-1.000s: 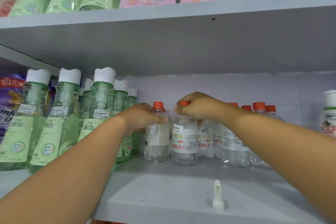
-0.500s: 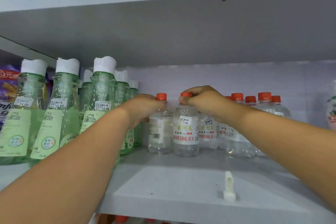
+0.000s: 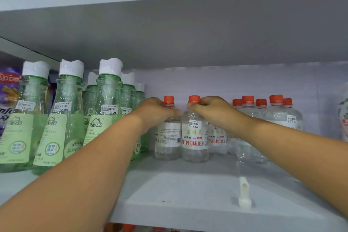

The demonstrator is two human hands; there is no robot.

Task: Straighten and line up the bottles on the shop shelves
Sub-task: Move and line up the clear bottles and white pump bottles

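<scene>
Left hand [image 3: 157, 112] grips blank-backed clear bottle [image 3: 167, 137]; right hand [image 3: 211, 108] pinches neck of bottle [image 3: 194, 137] labelled "JUNYIMEIQING JIEJI", priced 5.00.

White peg [image 3: 244, 192] (shelf front), purple packet [image 3: 7, 92]

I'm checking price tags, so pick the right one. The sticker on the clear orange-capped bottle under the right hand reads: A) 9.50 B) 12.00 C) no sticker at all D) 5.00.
D: the clear bottle that the right hand grips at the neck carries a small white sticker reading 5.00; the 12.00 tags sit on the green bottles to the left.
</scene>
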